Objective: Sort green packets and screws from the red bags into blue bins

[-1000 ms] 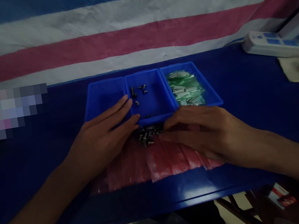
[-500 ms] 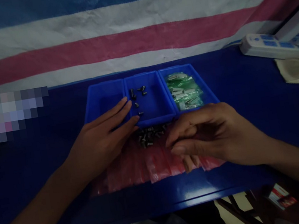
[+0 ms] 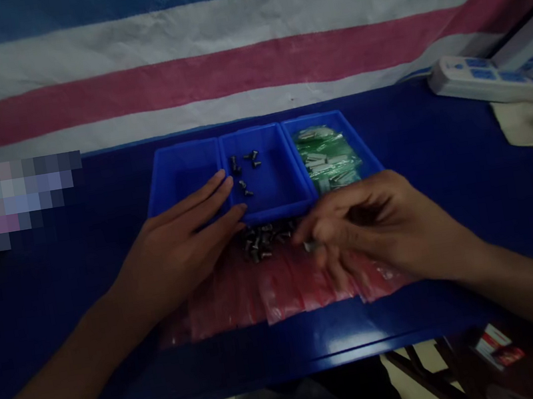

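My left hand (image 3: pixel 173 251) lies flat with fingers stretched out, its fingertips at the near left rim of the middle blue bin (image 3: pixel 273 212). Inside that bin are several small dark screws (image 3: pixel 252 156). More screws lie in a loose pile (image 3: pixel 260 239) just in front of it, on red plastic bags (image 3: pixel 281 291). My right hand (image 3: pixel 372 230) is over the bags, right of the pile. Its thumb and forefinger are pinched together, with a small metallic bit, seemingly a screw (image 3: pixel 309 245), showing at their tips.
An empty-looking blue bin (image 3: pixel 185 165) stands left of the middle one. The right bin (image 3: pixel 363 143) holds green-tinted clear bags with white and metal pieces. A power strip (image 3: pixel 484 74) and a beige cloth (image 3: pixel 532 123) lie at the right. A striped sheet (image 3: pixel 220 31) hangs behind the table.
In the middle bin, the nearest screw now lies farther back, close to another. My right thumb and forefinger have closed at the right of the pile. My left hand has stayed put.
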Tool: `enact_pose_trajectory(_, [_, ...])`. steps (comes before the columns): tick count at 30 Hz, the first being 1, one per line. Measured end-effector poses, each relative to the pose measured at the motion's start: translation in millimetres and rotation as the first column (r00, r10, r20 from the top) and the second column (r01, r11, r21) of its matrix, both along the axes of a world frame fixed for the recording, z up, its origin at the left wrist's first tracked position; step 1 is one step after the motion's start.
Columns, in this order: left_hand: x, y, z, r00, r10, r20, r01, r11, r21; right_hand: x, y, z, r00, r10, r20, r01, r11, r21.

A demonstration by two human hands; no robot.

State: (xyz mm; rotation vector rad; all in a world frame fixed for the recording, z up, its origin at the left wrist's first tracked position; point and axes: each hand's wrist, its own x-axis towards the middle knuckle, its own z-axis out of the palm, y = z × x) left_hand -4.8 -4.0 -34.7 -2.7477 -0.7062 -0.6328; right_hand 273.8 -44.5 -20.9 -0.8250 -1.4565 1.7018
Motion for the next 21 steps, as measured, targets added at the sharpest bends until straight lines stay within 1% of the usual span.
enact_pose_trajectory(2, [1, 0, -0.6, 1.0, 0.004, 0.017, -0.004, 1.0, 0.002, 1, 0, 2.3, 0.993, -0.102, -0.053, 0.106, 0.99, 0.091])
enact_pose_trajectory(3, [1, 0, -0.7, 1.0, 0.004, 0.02, -0.004, 1.0, 0.006, 2, -1, 3.2, 0.985, -0.165, -0.05, 0.171, 0.971, 0.169])
enact_pose_trajectory(4, [1, -1, -0.7, 1.0, 0.003, 0.018, -0.003, 1.0, 0.009, 2, -1, 3.6, 0.974, -0.226, -0.011, 0.22, 0.935, 0.279])
enact_pose_trajectory(5, [2, -1, -0.6, 1.0, 0.004, 0.017, -0.004, 1.0, 0.013, 3, -1, 3.2, 0.961, -0.272, 0.057, 0.223, 0.877, 0.425])
enact_pose_trajectory(6, [2, -1, -0.2, 1.0, 0.002, 0.016, -0.002, 1.0, 0.018, 4, -2, 2.0, 0.941, -0.304, 0.147, 0.163, 0.79, 0.591])
enact_pose_trajectory(7, [2, -1, 0.2, 1.0, -0.004, 0.015, 0.004, 1.0, 0.026, 5, -2, -0.2, 0.912, -0.323, 0.252, 0.037, 0.677, 0.735])
enact_pose_trajectory(8, [1, -1, 0.6, 1.0, -0.013, 0.012, 0.013, 0.999, 0.033, 5, -1, -3.1, 0.869, -0.341, 0.358, -0.127, 0.547, 0.828])
enact_pose_trajectory(9, [1, -1, 1.0, 1.0, -0.021, 0.009, 0.021, 0.999, 0.036, 5, 0, -6.5, 0.817, -0.357, 0.453, -0.291, 0.424, 0.858])
enact_pose_trajectory(10, [1, -1, 1.2, 1.0, -0.023, 0.006, 0.022, 0.999, 0.036, 5, 0, -9.9, 0.766, -0.371, 0.526, -0.42, 0.33, 0.845])
enact_pose_trajectory(11, [0, -1, 1.2, 1.0, -0.022, 0.005, 0.022, 0.999, 0.032, 4, 1, -13.2, 0.721, -0.386, 0.575, -0.502, 0.28, 0.818])
enact_pose_trajectory(12, [0, -1, 1.0, 1.0, -0.019, 0.005, 0.019, 1.0, 0.023, 2, 2, -15.9, 0.691, -0.397, 0.604, -0.544, 0.266, 0.796])
enact_pose_trajectory(13, [0, 0, 0.6, 1.0, -0.013, 0.009, 0.013, 1.0, 0.008, 1, 2, -18.1, 0.676, -0.399, 0.619, -0.558, 0.272, 0.784])
enact_pose_trajectory(16, [0, 0, -0.6, 1.0, -0.012, 0.028, 0.013, 1.0, -0.026, -2, 1, -21.4, 0.679, -0.411, 0.609, -0.526, 0.306, 0.793])
enact_pose_trajectory(18, [0, 0, -0.7, 1.0, -0.007, 0.023, 0.007, 1.0, -0.017, -2, 1, -22.2, 0.674, -0.43, 0.601, -0.52, 0.301, 0.799])
enact_pose_trajectory(21, [2, 0, 0.5, 1.0, -0.002, -0.004, 0.002, 1.0, 0.018, -2, 0, -23.0, 0.65, -0.433, 0.625, -0.554, 0.293, 0.779])
